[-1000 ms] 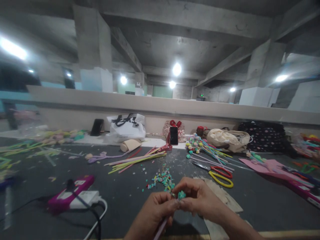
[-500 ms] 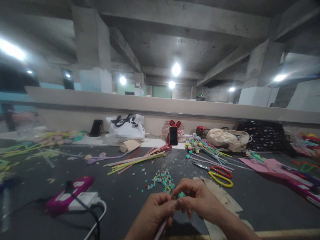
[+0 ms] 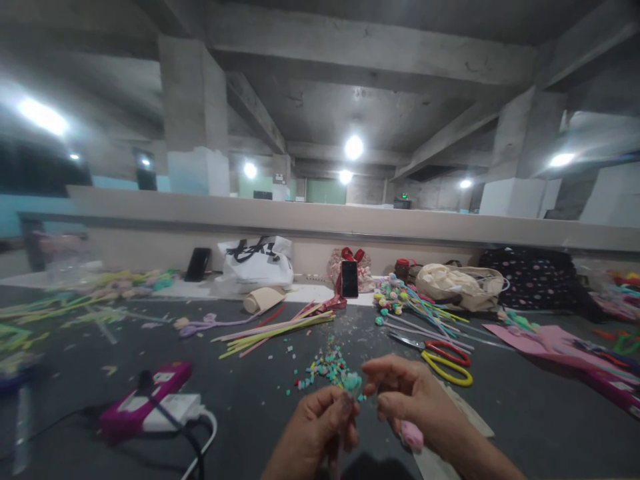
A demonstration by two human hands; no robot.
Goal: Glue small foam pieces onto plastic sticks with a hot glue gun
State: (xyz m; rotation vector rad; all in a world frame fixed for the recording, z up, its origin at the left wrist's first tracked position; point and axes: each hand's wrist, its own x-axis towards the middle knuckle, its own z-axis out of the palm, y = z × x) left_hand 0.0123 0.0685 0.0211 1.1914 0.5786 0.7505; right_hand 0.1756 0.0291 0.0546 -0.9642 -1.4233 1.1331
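Note:
My left hand [image 3: 320, 427] is closed in a pinch on a thin pale-pink stem [image 3: 341, 443]. At the top of that stem, a small teal flower-like cluster [image 3: 352, 381] sticks up above the fingertips. Just right of it is my right hand [image 3: 407, 397], its thumb and forefinger apart and not touching the cluster. A pink rolled piece [image 3: 413, 436] shows under the right palm; whether the lower fingers hold it I cannot tell. Beyond both hands, small teal, white and red bits [image 3: 327, 363] are scattered on the dark table [image 3: 240, 413].
Scissors [image 3: 447, 360] lie at right, near a beige sheet [image 3: 467, 413]. Pastel stems [image 3: 275, 331] and finished-looking flower stems [image 3: 395, 297] are farther back. A phone [image 3: 349, 279] stands upright. At left is a magenta power strip [image 3: 175, 377] with cables.
My right hand has opened and drawn back right from the teal cluster, which now shows more fully above my left fingers. The pink rolled piece has come into sight. The view has shifted slightly.

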